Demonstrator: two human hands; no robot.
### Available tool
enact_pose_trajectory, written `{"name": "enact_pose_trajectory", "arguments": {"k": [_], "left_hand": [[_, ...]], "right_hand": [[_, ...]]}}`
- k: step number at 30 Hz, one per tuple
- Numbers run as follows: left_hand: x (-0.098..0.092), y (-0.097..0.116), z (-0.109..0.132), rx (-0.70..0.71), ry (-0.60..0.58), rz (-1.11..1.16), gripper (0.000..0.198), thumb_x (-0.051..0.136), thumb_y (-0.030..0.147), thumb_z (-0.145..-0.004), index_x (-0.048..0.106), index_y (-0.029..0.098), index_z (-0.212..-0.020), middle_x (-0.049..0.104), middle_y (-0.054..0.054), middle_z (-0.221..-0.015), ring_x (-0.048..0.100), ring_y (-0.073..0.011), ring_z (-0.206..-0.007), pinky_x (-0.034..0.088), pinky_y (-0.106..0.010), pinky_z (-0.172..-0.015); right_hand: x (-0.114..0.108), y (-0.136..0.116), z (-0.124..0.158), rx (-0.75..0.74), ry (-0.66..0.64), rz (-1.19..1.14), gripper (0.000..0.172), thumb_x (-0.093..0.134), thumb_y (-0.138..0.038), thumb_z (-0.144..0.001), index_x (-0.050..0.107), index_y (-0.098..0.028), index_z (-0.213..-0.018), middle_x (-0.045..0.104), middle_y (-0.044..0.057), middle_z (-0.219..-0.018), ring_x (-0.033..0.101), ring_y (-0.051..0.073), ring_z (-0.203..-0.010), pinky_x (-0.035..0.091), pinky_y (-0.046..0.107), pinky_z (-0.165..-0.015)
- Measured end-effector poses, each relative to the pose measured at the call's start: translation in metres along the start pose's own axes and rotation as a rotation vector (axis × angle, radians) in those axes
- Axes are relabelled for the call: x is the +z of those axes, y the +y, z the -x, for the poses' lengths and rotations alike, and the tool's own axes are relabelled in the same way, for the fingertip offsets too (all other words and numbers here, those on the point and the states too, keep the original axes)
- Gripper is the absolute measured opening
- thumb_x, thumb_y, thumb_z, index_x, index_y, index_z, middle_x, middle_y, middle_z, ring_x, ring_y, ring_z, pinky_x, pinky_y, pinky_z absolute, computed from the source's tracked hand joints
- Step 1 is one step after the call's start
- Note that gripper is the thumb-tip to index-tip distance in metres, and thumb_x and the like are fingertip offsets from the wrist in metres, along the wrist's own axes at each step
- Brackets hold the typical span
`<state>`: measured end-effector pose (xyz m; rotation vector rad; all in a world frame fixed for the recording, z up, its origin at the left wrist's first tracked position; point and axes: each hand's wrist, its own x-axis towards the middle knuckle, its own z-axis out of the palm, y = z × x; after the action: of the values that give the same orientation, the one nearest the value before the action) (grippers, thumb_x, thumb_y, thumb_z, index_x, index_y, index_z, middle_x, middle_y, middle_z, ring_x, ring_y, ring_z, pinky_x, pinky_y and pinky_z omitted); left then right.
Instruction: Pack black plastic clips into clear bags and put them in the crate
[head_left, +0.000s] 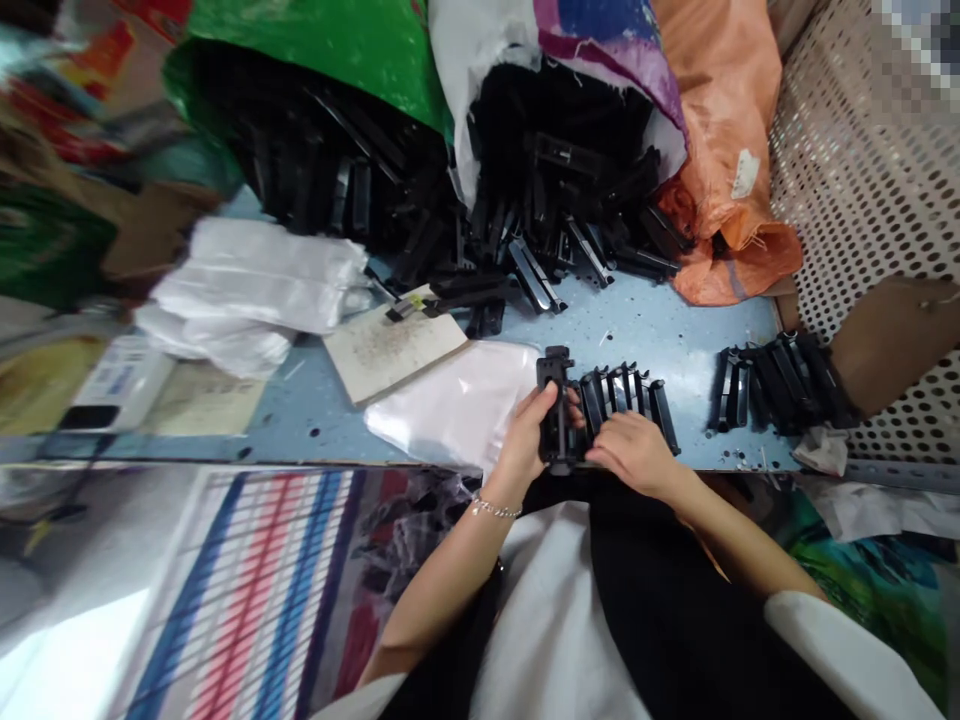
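Note:
My left hand is wrapped round a black plastic part, held upright over the table's front edge. Just right of it, my right hand has its fingers curled together beside a row of black parts with shiny strips. Whether anything is between those fingers is hidden. Clear plastic bags lie flat to the left of my left hand, partly under a cardboard piece with dark smudges.
Black parts spill from a green sack and a white and purple sack at the back. An orange sack, perforated crate, and another group of parts are right. Folded white bags lie left.

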<state>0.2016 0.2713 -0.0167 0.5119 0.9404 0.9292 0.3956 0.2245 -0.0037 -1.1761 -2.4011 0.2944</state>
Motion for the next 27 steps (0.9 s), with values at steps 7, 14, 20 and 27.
{"name": "enact_pose_trajectory", "arguments": {"k": [7,14,20,27], "left_hand": [[-0.02,-0.041,-0.012,-0.038,0.202,-0.145,0.06,0.074,0.068,-0.068,0.057,0.016,-0.096,0.057,0.0,-0.068,0.054,-0.0108,-0.056,0.044,-0.022,-0.052],[-0.016,-0.033,-0.01,-0.153,0.01,-0.145,0.056,0.06,0.067,-0.08,0.064,0.012,-0.085,0.062,-0.008,-0.066,0.057,-0.013,-0.054,0.044,-0.021,-0.049],[-0.021,-0.014,0.049,-0.53,-0.581,-0.261,0.06,0.049,0.065,-0.087,0.069,0.009,-0.088,0.069,-0.016,-0.076,0.064,-0.0213,-0.057,0.051,-0.031,-0.053],[-0.099,-0.015,0.048,0.502,0.388,-0.982,0.035,0.06,0.049,-0.088,0.069,0.015,-0.091,0.065,-0.014,-0.101,0.061,-0.0269,-0.095,0.049,-0.041,-0.091]], "right_hand": [[0.017,0.068,0.078,0.576,0.073,0.166,0.06,0.046,-0.048,-0.098,0.04,-0.013,-0.147,0.049,0.023,-0.131,0.05,0.036,-0.118,0.046,0.057,-0.098],[-0.013,0.07,0.049,0.372,0.041,0.263,0.06,0.056,-0.037,-0.095,0.041,-0.013,-0.148,0.044,0.025,-0.143,0.045,0.04,-0.129,0.045,0.061,-0.102],[-0.025,0.004,0.009,-0.351,-0.21,0.098,0.043,0.05,-0.016,-0.097,0.051,-0.02,-0.14,0.057,0.014,-0.138,0.056,0.027,-0.126,0.052,0.044,-0.102],[0.013,0.015,0.0,0.323,-0.195,-0.568,0.046,0.071,-0.043,-0.085,0.06,-0.019,-0.123,0.069,0.012,-0.114,0.07,0.026,-0.097,0.058,0.041,-0.084]]}}
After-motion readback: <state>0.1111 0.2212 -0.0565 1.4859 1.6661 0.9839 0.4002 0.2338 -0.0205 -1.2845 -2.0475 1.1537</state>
